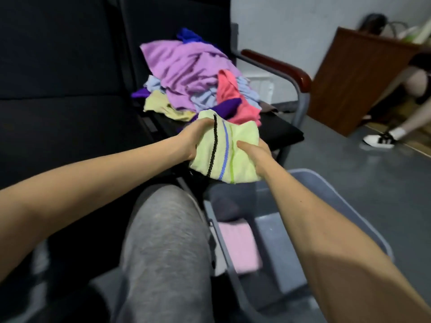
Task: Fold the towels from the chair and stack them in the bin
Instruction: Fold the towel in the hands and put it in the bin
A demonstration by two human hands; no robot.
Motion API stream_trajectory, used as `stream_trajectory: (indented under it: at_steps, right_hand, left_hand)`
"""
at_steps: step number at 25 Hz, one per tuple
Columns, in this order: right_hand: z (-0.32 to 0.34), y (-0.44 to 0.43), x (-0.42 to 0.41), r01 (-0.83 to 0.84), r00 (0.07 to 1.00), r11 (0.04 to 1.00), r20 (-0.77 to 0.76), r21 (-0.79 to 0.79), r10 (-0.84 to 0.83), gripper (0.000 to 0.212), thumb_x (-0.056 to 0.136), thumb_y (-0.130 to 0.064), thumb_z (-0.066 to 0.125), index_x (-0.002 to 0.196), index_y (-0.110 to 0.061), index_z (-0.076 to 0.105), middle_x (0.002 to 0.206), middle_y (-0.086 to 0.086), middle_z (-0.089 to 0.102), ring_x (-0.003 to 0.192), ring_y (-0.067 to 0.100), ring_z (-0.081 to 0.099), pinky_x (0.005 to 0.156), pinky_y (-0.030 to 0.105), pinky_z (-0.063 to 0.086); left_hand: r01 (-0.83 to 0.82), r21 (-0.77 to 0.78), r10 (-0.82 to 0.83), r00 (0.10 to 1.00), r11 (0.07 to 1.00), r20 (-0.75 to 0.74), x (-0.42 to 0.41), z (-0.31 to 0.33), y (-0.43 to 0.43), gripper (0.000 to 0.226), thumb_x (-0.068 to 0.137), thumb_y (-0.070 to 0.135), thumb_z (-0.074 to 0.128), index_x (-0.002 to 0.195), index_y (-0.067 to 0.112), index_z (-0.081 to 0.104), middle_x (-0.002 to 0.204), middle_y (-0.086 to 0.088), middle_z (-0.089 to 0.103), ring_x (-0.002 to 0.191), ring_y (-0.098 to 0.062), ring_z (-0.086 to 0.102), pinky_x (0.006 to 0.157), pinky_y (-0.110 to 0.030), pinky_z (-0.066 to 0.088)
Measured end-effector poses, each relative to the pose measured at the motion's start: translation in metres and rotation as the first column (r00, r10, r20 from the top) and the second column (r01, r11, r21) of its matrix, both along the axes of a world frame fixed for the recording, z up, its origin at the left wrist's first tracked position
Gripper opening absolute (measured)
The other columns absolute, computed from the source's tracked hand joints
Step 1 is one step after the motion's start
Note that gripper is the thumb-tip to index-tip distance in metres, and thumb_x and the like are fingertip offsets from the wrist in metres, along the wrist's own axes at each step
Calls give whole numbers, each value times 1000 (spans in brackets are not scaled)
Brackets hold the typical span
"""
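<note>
Both your hands are closed on the green towel [227, 150], held in the air just near of the chair [279, 132] seat edge, above your grey knee [165, 217]. Left hand [191, 141] grips its left edge, fingers wrapped behind the cloth. Right hand [255, 151] pinches the right side, thumb on the front face, fingers hidden behind.

Towel look: pale yellow-green, soft terry, bunched and partly doubled over, not flat. Two thin stripes run down it side by side, one blue, one brighter green. A black twisted cord [213, 145] hangs along the left part of the front face, top end near your left fingers.

Far of it, the pile [196, 82] sits loose on the chair seat, unfolded: big lilac piece on top, coral-pink one on the right, light blue, dark purple, pale yellow at the left near edge, a royal blue bit at the far top. The green towel's far edge overlaps the pile's near edge in view; can't tell if they touch.

Bin [331, 201] is grey-blue, on the floor near right, under your right forearm. Inside it a folded pink towel [238, 245] lies flat, with a dark folded one [224, 201] just far of it.

Far right: a brown desk [356, 78] and another person's leg and white shoe [380, 139].
</note>
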State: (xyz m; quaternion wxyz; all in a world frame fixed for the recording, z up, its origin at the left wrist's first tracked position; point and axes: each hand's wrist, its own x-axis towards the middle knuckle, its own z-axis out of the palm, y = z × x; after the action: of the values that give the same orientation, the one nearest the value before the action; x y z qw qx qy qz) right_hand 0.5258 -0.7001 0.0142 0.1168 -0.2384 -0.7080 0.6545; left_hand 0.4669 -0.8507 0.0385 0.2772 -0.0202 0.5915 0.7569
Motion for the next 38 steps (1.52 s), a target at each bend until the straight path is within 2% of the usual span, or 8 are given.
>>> stream_trajectory:
  at_steps: [9, 13, 16, 22, 27, 31, 33, 38]
  right_hand:
    - [-102, 81, 90, 252, 939, 962, 216, 101, -268, 21, 93, -22, 47, 108, -9, 54, 102, 4, 56, 89, 21, 53, 70, 27, 39]
    - [-156, 101, 92, 131, 904, 972, 379, 196, -199, 15, 92, -21, 48, 94, -6, 51, 94, 8, 54, 87, 26, 52, 73, 30, 39]
    - [-184, 104, 81, -9, 883, 972, 458, 233, -102, 23, 94, -22, 49, 103, -2, 56, 95, 7, 53, 88, 23, 50, 74, 28, 36]
    - [-214, 100, 54, -90, 825, 969, 563, 230, -57, 26, 97, -18, 39, 100, 1, 56, 102, 20, 53, 95, 29, 53, 81, 35, 41]
    - [-188, 83, 38, -77, 867, 991, 498, 111, 12, 35, 96, -15, 36, 65, -9, 50, 58, 7, 54, 46, 16, 43, 42, 20, 31]
    - [-159, 63, 23, -37, 917, 988, 398, 148, -26, 53, 99, -29, 41, 50, -9, 45, 26, -4, 38, 39, 15, 36, 41, 23, 30]
    - [-144, 53, 17, -9, 941, 983, 335, 185, -54, 51, 97, -29, 47, 49, -12, 43, 33, -4, 42, 46, 15, 39, 46, 25, 31]
    - [-93, 33, 0, 46, 987, 980, 144, 191, -75, 38, 94, -21, 50, 57, -11, 55, 61, 7, 56, 65, 26, 58, 59, 34, 49]
  left_hand:
    - [-16, -257, 13, 1000, 966, -13, 86, -123, 116, 35, 89, 17, 51, 122, 9, 56, 111, -10, 61, 101, -31, 59, 93, -38, 48]
    - [-88, -462, 154, 982, 883, 108, 90, -187, 114, 37, 90, 19, 48, 124, 6, 56, 122, -12, 61, 110, -33, 58, 98, -36, 45]
    - [73, -564, 51, 978, 823, 201, 86, -203, 106, 32, 97, 13, 43, 126, 2, 54, 126, -15, 56, 117, -30, 52, 88, -26, 39]
    - [380, -613, -177, 913, 692, 366, 78, -215, 119, 73, 86, 43, 57, 144, 7, 31, 149, -10, 33, 131, -38, 36, 105, -49, 34]
    - [257, -582, -193, 966, 772, 171, 71, -185, 124, 34, 97, 18, 38, 130, 12, 41, 118, -9, 45, 93, -22, 49, 80, -31, 38]
    - [268, -436, -226, 963, 859, 146, 55, -173, 124, 33, 96, 26, 41, 125, 12, 47, 127, -13, 50, 104, -25, 52, 83, -32, 43]
    - [252, -328, -209, 965, 910, 161, 53, -161, 123, 23, 98, 23, 38, 82, 15, 53, 86, -8, 57, 71, -17, 52, 65, -25, 43]
    - [211, -183, -196, 976, 960, 97, 40, -104, 114, 24, 93, 6, 32, 75, 11, 46, 67, -6, 47, 55, -17, 46, 39, -17, 43]
